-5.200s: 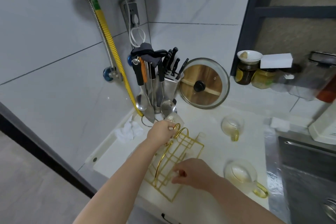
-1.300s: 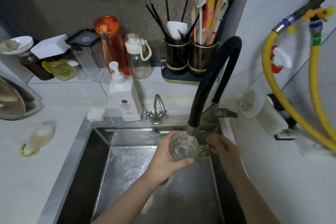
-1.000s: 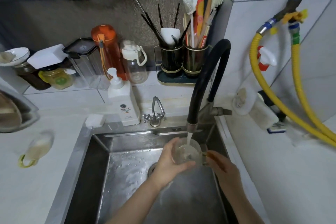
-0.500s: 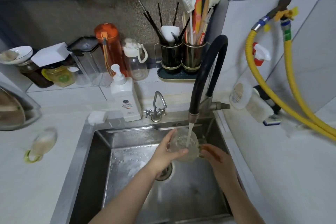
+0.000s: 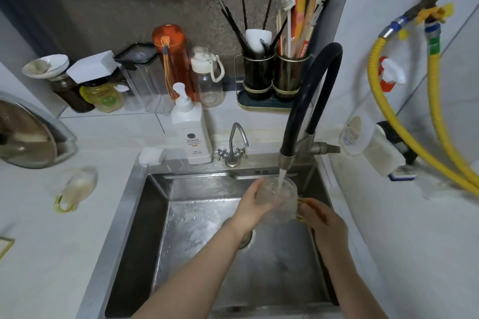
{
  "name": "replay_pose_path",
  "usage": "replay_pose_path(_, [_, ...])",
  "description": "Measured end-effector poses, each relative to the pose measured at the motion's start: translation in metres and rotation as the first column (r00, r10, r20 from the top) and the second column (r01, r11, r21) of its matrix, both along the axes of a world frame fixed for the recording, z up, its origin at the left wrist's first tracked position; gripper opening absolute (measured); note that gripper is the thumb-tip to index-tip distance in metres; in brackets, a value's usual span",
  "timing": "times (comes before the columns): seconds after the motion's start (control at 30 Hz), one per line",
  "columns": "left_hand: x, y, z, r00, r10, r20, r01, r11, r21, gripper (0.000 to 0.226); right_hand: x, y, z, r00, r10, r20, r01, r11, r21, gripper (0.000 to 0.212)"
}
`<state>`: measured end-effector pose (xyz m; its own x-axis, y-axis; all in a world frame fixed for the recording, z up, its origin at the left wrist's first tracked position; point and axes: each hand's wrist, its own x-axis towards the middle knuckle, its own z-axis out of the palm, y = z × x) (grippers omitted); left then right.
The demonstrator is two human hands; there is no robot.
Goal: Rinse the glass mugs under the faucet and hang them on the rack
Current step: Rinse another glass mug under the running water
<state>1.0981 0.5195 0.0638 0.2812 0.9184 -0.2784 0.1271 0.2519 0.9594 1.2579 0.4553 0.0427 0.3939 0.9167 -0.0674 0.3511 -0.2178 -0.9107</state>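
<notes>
**Mug held under running water over the sink**

A clear glass mug (image 5: pixel 281 195) sits directly beneath the spout of the black gooseneck faucet (image 5: pixel 308 101), with a white stream of water (image 5: pixel 280 180) falling straight into its open mouth. The left hand (image 5: pixel 252 208) wraps around the mug's left side — fingers curled against the glass, thumb toward the rim. The right hand (image 5: pixel 322 221) closes on the mug's yellowish handle (only a sliver of the handle shows between the fingers). Both forearms reach in from the bottom edge, above the basin of the stainless steel sink (image 5: pixel 155 228), whose floor is wet and speckled with droplets.

A second glass mug (image 5: pixel 76 188) with a yellow handle lies on its side on the white counter (image 5: pixel 46 254) left of the sink, well apart from the hands. Behind the basin stand a white pump bottle (image 5: pixel 190 132) and a small chrome tap (image 5: pixel 233 147) just beside it, and a white sponge (image 5: pixel 151 156) sits at the sink's back-left corner. Along the ledge further back — an orange bottle (image 5: pixel 172 59), a clear bottle with a white lid (image 5: pixel 208 77), jars, and two dark utensil holders (image 5: pixel 276 75) stuffed with chopsticks and brushes. Yellow hoses (image 5: pixel 438 111) loop down the tiled wall on the right.
</notes>
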Motion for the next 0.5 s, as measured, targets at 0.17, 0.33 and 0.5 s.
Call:
replay_pose_path(0.17, [-0.004,-0.004,-0.006,1.000,0.025,0.004,-0.024,0.999,-0.039,0.067,0.000,-0.004,-0.012,0.998,0.040,0.052,-0.039,0.999,-0.029,0.009])
replay_pose_path(0.33, [0.006,0.004,-0.005,0.999,0.001,0.040,0.002,0.997,-0.080,0.064,0.005,0.003,-0.004,1.000,-0.012,0.013,0.012,1.000,-0.011,0.008])
replay_pose_path(0.5, [0.017,0.003,-0.018,0.998,-0.008,0.068,0.021,0.983,-0.185,0.076,0.018,-0.003,-0.009,0.996,-0.002,0.094,0.004,1.000,-0.016,0.017])
